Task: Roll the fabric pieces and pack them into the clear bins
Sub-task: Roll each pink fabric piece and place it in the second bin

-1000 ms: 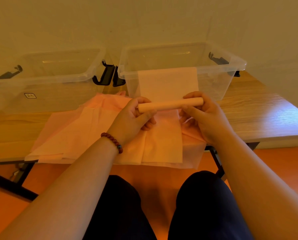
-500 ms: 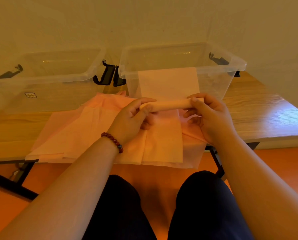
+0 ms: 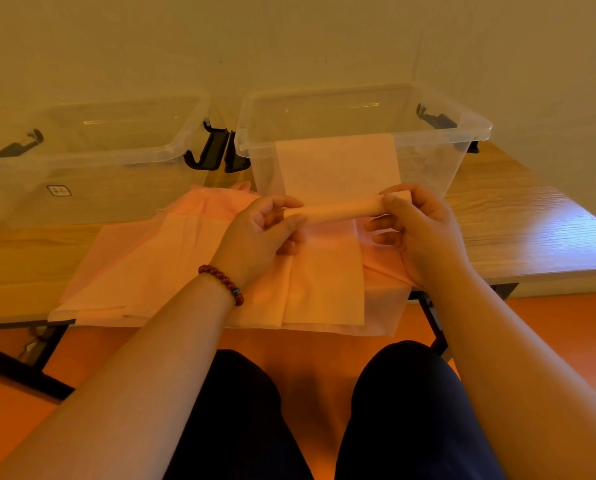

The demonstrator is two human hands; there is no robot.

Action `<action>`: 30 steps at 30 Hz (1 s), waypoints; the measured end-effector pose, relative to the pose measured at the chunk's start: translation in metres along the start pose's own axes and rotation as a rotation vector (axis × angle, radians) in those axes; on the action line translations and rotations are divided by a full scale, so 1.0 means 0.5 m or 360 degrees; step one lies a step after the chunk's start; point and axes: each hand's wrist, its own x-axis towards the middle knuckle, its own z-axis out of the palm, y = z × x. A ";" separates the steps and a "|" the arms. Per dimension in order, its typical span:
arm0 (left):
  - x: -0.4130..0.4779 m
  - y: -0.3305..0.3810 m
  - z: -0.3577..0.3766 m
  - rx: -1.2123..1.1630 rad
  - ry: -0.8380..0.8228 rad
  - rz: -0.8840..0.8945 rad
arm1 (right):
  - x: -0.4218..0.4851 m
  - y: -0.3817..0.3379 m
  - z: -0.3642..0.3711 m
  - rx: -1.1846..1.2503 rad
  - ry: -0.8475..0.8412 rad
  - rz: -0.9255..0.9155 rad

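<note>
Pink fabric roll (image 3: 338, 212), tight cylinder, ends pinched by left hand (image 3: 258, 233) and right hand (image 3: 422, 230), flat sheets (image 3: 172, 265) on wood-grain surface (image 3: 518, 220), clear plastic bins (image 3: 476, 128), label (image 3: 59, 190) illegible.

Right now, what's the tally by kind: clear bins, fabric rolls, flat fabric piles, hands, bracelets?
clear bins: 2, left bin and right bin
fabric roll: 1, part-rolled, gripped at both ends
flat fabric pile: 1, pieces uncountable
hands: 2, left hand and right hand
bead bracelet: 1
total: 7
</note>
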 end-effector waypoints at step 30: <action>0.003 -0.001 -0.005 -0.0187 0.0104 -0.0069 | -0.006 -0.009 0.002 -0.0084 0.0040 -0.0010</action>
